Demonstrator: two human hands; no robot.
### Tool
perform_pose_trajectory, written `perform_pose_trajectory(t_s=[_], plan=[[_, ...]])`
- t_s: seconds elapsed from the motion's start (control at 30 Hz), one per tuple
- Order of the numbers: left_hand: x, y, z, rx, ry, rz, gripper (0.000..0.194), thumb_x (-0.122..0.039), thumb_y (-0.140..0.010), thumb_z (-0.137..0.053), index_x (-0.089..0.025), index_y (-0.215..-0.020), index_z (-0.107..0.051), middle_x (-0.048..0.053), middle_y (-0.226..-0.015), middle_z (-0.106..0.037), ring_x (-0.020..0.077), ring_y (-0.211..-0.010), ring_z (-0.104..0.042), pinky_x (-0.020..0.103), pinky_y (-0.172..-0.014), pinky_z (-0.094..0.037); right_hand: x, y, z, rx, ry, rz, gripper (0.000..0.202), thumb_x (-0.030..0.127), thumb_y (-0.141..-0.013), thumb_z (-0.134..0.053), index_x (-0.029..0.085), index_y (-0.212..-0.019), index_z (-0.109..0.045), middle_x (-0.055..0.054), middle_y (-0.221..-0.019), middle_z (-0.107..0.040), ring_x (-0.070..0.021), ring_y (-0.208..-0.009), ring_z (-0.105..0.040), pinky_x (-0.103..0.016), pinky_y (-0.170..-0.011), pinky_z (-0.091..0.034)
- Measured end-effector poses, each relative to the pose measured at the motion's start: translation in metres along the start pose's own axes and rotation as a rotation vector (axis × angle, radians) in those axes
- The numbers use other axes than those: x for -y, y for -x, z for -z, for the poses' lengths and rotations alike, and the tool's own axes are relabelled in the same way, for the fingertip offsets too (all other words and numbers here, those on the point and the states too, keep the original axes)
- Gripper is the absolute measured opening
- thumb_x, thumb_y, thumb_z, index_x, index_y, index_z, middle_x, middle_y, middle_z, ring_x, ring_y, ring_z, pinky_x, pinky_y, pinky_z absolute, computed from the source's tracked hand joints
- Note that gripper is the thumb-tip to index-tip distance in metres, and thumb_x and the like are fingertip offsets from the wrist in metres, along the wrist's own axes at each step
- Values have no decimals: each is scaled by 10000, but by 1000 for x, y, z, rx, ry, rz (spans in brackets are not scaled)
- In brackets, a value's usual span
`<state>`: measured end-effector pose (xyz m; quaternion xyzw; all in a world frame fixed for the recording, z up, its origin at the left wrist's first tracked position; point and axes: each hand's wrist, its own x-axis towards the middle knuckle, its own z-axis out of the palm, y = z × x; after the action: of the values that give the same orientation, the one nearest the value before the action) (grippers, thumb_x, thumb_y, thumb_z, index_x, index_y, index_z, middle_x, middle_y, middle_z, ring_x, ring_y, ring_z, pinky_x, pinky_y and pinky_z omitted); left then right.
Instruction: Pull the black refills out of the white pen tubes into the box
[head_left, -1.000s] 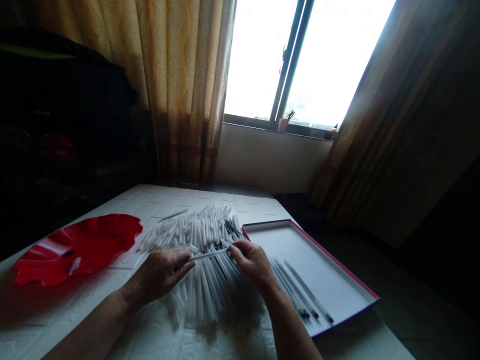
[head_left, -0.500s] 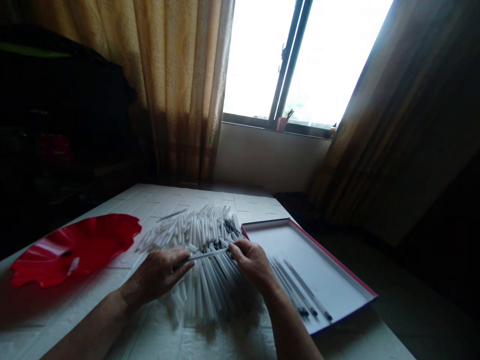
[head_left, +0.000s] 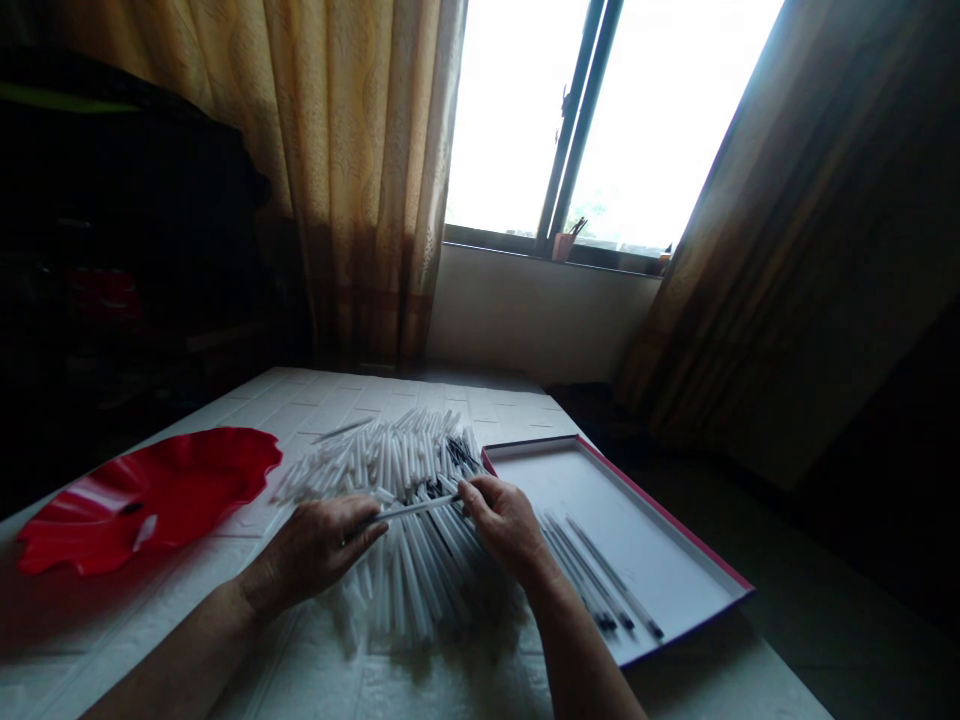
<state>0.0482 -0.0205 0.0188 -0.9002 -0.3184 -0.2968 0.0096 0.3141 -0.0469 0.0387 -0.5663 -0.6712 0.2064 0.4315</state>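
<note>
My left hand (head_left: 322, 545) is closed on one end of a thin, clear pen barrel (head_left: 421, 508). The fingers of my right hand (head_left: 504, 520) pinch the other end of it, where a dark tip shows. Both hands are above a large heap of translucent white pen tubes (head_left: 409, 575) on the table. Some black pieces (head_left: 461, 455) lie in the heap near its right side. Right of my right hand, several pens with black ends (head_left: 615, 580) lie in a shallow white tray with a red edge (head_left: 675, 540).
A red wavy-edged bowl (head_left: 180, 490) stands on the left of the white brick-patterned table (head_left: 262, 410). Behind the table are a curtain (head_left: 367, 200) and a window with a small cup of sticks (head_left: 564, 246) on its sill.
</note>
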Motion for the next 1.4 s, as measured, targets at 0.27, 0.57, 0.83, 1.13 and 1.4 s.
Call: perform_pose_trajectory(t_s=[0.27,0.57,0.83,1.13,1.4], plan=[[2,1,-2,7,10,-1,325,-384,-1038,-395,-217,-851,-602,-8,-724,-643,155,-626,-652,242,-565,-424,2,1,1,14,25,1,324,402,-877,-538,181,-738,-730,-48,-627,-697,-187,-607,-641,-254,-580,-435],[-1,-1,2,-5,6,-6,308,-368,-1030,-412,-216,-845,-606,-9,-720,-652,154,-614,-658,239,-550,-425,2,1,0,27,-6,32,221,318,-854,-577,193,-816,-754,-52,-744,-760,-189,-692,-686,-254,-649,-486],[-2,-1,3,-7,9,-8,309,-365,-1025,-419,-214,-836,-611,-10,-713,-648,148,-602,-650,236,-547,-438,-1,0,1,8,-2,15,353,415,-896,-515,189,-755,-746,-40,-639,-715,-183,-621,-654,-255,-594,-444],[-2,-1,2,-4,9,-1,339,-384,-1037,-392,-213,-848,-615,-6,-721,-651,150,-611,-654,238,-551,-441,0,2,-1,20,-33,8,296,381,-865,-567,186,-741,-752,-44,-659,-733,-183,-628,-664,-250,-586,-448],[-3,-2,4,-1,15,-3,313,-366,-1021,-417,-216,-836,-620,-12,-717,-655,145,-610,-653,232,-549,-444,0,1,-2,17,-72,17,295,363,-855,-543,177,-862,-772,-54,-739,-757,-192,-700,-690,-262,-647,-498]])
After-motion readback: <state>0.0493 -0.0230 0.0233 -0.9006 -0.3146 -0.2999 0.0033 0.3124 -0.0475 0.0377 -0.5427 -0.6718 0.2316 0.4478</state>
